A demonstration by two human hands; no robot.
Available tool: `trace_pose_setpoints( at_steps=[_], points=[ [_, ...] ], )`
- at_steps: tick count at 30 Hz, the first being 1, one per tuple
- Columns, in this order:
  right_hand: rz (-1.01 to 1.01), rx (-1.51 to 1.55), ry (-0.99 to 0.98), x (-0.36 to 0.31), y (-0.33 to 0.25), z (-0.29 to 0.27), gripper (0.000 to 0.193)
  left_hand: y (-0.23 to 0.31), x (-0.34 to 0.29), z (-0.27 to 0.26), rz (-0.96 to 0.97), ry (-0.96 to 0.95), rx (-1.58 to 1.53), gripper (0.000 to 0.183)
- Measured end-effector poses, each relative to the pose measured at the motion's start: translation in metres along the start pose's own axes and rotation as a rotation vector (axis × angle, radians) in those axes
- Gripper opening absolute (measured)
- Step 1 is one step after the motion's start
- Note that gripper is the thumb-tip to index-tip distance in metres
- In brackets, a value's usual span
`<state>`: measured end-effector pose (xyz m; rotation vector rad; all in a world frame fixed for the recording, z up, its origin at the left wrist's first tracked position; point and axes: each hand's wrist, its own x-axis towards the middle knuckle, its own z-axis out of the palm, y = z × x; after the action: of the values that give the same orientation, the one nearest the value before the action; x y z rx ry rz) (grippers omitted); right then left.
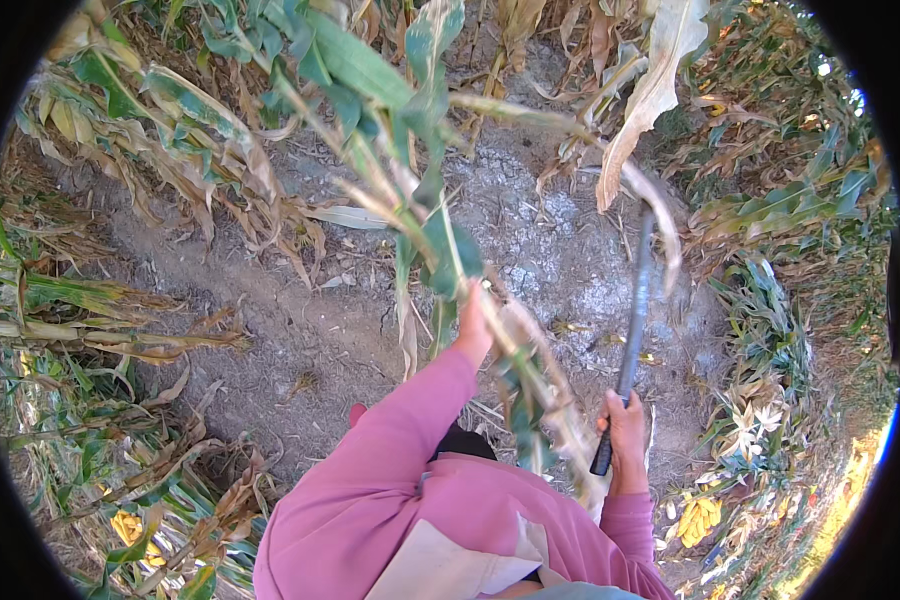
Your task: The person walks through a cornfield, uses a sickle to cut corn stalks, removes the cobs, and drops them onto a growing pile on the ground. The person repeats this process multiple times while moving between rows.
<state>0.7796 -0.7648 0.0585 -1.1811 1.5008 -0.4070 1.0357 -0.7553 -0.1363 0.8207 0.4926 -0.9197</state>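
Note:
My left hand [473,328], in a pink sleeve, grips a tall maize stalk [440,235] with green and dry leaves that leans up and to the left across the view. My right hand [627,425] is closed around the black handle of a long dark blade [636,300], a machete-like knife pointing up and away from me. The blade stands to the right of the stalk, apart from it. The stalk's lower part runs down between my two hands.
Bare cracked earth [530,230] lies ahead. Cut maize stalks [90,310] are piled on the left, standing and fallen maize plants [770,340] crowd the right. Yellow cobs [698,518] lie at lower right and another yellow cob [128,525] at lower left.

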Motion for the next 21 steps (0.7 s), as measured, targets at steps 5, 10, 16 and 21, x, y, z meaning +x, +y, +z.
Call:
trace_pose_setpoints(
  at_steps=[5, 10, 16, 21],
  points=[
    [-0.083, 0.096, 0.124, 0.013, -0.012, -0.037, 0.022, -0.029, 0.005, 0.106, 0.055, -0.59, 0.628, 0.04],
    [0.006, 0.204, 0.137, 0.045, 0.019, -0.039, 0.017, -0.028, -0.042, 0.068, -0.326, -1.2, 1.309, 0.06],
    [0.156, 0.106, -0.031, 0.05, 0.097, -0.008, 0.025, 0.1, -0.01, -0.137, 0.013, -0.913, 2.113, 0.047],
    [0.338, -0.087, -0.225, 0.033, 0.134, 0.037, 0.024, 0.238, -0.026, -0.256, -0.014, 0.037, 1.543, 0.037]
  ],
)
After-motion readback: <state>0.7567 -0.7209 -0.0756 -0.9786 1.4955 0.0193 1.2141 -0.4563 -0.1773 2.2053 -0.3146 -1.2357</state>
